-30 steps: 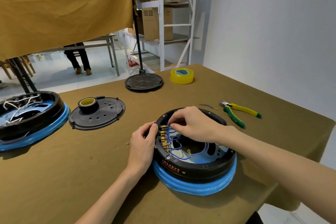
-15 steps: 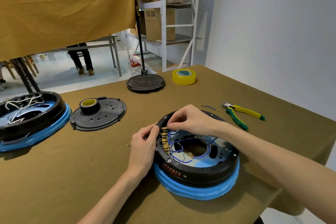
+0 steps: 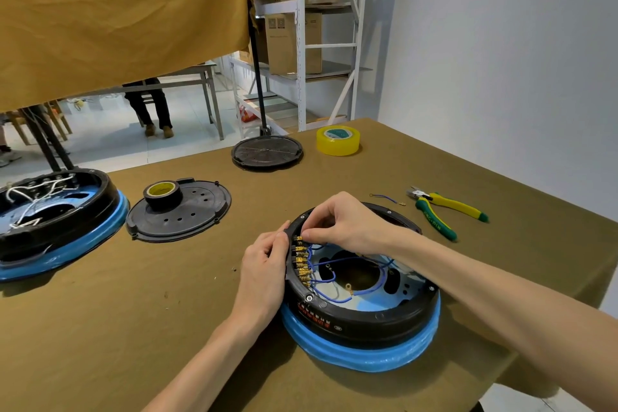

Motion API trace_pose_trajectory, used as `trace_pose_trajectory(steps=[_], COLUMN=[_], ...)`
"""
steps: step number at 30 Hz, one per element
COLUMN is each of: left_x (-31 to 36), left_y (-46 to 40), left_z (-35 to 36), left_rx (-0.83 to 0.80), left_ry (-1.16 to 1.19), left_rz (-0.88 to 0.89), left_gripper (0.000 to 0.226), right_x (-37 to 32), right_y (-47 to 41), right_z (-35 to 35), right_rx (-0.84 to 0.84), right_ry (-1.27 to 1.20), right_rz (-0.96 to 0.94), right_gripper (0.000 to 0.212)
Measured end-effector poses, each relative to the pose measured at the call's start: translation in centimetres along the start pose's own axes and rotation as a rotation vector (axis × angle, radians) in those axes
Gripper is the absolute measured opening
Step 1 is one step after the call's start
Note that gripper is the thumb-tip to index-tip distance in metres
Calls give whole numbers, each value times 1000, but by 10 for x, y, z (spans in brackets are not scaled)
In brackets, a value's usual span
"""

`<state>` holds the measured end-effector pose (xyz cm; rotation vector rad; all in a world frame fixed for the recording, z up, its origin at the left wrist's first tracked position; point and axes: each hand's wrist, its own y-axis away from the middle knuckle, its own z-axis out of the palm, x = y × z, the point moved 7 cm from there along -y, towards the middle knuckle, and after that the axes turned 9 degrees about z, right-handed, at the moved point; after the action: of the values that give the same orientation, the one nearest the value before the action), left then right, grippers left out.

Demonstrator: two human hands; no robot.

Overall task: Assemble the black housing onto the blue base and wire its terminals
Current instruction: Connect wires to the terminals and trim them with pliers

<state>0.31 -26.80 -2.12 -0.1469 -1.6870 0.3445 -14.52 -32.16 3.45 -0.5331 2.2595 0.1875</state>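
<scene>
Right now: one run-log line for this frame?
stage: wiring terminals | housing: seated on blue base | left hand: steadies rim | right hand: pinches at top terminal | pliers: idle

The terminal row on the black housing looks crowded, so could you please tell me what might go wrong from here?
1. The brass terminals sit close together, so the right hand, pinching at the top one, could bridge or loosen a neighbour.
2. Several blue wires end in loose ring lugs inside the housing; one could land on the wrong terminal.
3. The left hand only steadies the rim, so the assembly may shift.
</scene>
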Motion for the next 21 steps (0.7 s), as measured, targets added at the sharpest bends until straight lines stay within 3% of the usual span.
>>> trace_pose_trajectory(steps=[17, 21], left_x=[-7, -5], left_y=[3, 1], left_z=[2, 0], left_rx=[63, 33], left_ry=[80, 58], left_rz=[-75, -74], left_gripper=[32, 30], right_x=[0, -6], right_y=[5, 16], right_z=[0, -5], right_rx=[26, 95], right_ry=[-29, 89], right_rz=[21, -18], right_gripper=[10, 17])
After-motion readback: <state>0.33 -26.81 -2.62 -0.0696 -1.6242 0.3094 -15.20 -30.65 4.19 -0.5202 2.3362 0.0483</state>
